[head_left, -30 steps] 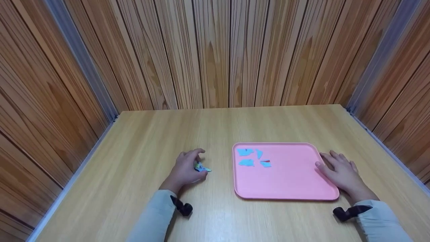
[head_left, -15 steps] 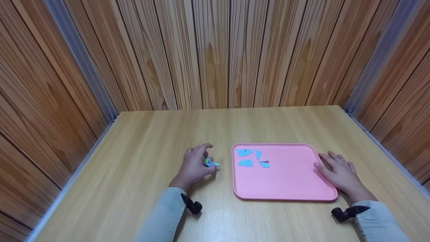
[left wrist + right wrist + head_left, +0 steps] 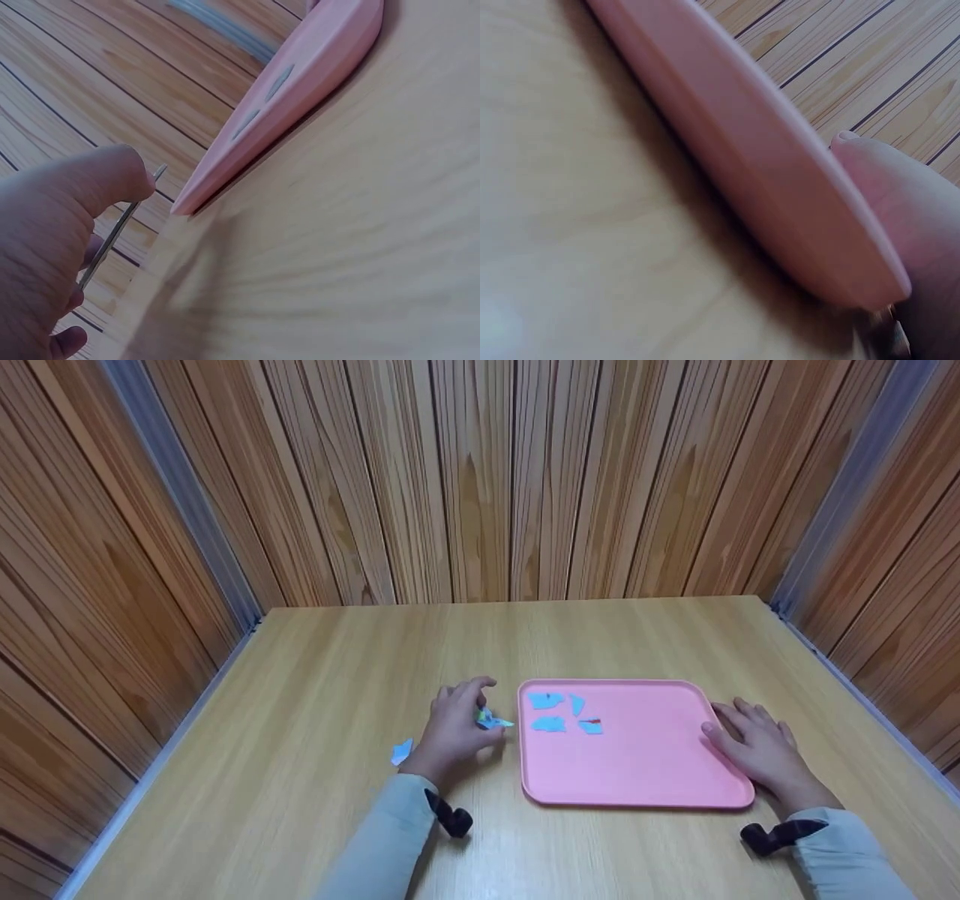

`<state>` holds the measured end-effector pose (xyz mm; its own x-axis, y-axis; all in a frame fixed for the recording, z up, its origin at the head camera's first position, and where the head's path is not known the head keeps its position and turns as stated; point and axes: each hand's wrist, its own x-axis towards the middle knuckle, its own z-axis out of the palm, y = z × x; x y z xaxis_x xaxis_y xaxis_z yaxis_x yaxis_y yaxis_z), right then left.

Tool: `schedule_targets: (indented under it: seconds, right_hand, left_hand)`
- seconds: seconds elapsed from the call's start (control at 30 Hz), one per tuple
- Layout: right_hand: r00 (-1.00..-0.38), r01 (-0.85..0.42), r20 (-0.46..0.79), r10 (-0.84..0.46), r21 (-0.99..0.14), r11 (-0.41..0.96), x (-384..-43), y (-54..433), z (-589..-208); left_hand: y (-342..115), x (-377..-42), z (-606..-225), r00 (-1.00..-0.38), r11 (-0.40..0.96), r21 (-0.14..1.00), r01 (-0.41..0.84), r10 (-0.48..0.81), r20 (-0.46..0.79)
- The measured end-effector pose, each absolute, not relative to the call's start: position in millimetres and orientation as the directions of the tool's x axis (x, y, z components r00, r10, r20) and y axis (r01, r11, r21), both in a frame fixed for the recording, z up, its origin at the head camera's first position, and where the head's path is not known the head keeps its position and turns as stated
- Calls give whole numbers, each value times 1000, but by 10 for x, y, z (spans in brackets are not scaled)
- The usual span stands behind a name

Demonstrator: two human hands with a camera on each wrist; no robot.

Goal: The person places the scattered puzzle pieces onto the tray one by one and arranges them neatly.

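My left hand (image 3: 454, 731) pinches a small irregular blue and green paper piece (image 3: 491, 719) between thumb and fingers, just left of the pink tray (image 3: 645, 772). In the left wrist view the paper piece (image 3: 112, 244) shows edge-on as a thin strip, above the table. My right hand (image 3: 765, 746) rests at the tray's right side, thumb over the rim and fingers stretched out beside it. Several jagged blue pieces lie in the tray's upper left, among them a blue piece with a red mark (image 3: 592, 726).
Another light-blue piece (image 3: 402, 752) lies on the wooden table (image 3: 315, 682) beside my left wrist. Wood-patterned panels (image 3: 480, 480) enclose the table at the back and both sides.
My left hand has moved right with the paper piece, closer to the tray. The light-blue piece on the table has come into view behind it. The right hand stays at the tray.
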<state>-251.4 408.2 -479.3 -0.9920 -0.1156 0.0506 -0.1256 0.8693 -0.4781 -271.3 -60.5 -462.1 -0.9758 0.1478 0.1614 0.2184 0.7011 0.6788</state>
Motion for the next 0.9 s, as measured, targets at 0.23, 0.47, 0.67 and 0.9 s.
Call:
schedule_targets:
  seconds: [0.23,0.47,0.67,0.9]
  right_hand:
    - [-994,-110,33,-108,-482,869,-2490,4092,-4794]
    - [-993,-120,40,-115,-481,868,-2476,4090,-4782]
    - [-991,-134,68,-116,-470,872,-2492,4086,-4788]
    - [-991,-132,69,-113,-472,872,-2511,4071,-4795]
  left_hand:
    - [-469,-2729,-4639,-972,714,660,235,170,163]
    - [-225,-2734,-4537,-973,707,668,231,161,166]
    - [38,-2746,-4453,-975,705,674,220,143,168]
    - [315,-2783,-4443,-963,728,635,257,143,226]
